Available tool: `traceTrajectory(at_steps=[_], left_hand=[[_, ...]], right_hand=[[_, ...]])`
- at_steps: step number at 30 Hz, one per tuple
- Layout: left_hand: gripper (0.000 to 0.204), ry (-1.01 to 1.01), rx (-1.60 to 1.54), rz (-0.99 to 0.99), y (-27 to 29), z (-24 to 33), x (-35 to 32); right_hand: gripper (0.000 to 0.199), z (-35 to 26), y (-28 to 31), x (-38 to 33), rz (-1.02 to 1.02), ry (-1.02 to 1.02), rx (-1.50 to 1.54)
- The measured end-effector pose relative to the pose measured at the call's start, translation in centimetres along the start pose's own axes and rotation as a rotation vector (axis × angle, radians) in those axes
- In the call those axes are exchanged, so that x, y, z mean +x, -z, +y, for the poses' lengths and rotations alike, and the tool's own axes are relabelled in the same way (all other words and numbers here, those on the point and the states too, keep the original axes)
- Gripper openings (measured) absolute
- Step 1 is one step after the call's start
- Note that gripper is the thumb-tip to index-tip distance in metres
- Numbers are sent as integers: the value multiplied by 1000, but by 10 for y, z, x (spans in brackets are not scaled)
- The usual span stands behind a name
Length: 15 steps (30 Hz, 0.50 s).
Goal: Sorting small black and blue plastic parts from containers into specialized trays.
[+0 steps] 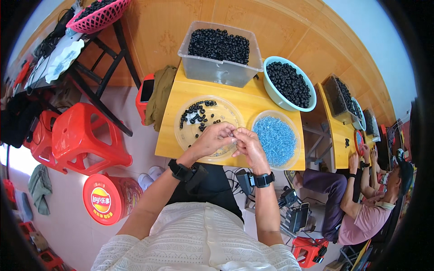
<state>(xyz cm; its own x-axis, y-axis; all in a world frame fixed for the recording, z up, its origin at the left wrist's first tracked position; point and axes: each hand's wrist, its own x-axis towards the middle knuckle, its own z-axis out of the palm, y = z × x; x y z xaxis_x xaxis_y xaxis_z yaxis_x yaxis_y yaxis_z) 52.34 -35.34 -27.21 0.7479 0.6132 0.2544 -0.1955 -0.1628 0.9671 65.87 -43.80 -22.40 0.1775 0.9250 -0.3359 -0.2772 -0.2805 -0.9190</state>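
Note:
My left hand [213, 140] and my right hand [250, 146] meet fingertip to fingertip over a shallow round clear tray [186, 135]. Both are pinched closed around something tiny, too small and covered to name. Loose black ring-like parts [197, 114] lie in the tray, mostly on its far left side, with a few small pale pieces among them. Just right of my right hand, a round clear tub [297, 151] is filled with small translucent blue pieces [274, 137].
On the yellow table [167, 143], a clear bin [212, 71] and a pale blue basin [270, 90] hold black parts. Red stools [86, 131] and a red bucket [101, 201] stand left. At right, a co-worker [366, 212] sits by another yellow table [339, 149].

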Motion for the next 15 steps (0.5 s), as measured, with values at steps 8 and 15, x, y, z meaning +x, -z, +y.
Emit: traceTrajectory(at_steps=[8,15], left_hand=[[12,209,-119,44,2,-2,-2],[14,204,-271,59,3,-2,-3]], right_hand=[[18,8,8,0,-66,44,-18],[16,10,5,-1,-73,65,49]])
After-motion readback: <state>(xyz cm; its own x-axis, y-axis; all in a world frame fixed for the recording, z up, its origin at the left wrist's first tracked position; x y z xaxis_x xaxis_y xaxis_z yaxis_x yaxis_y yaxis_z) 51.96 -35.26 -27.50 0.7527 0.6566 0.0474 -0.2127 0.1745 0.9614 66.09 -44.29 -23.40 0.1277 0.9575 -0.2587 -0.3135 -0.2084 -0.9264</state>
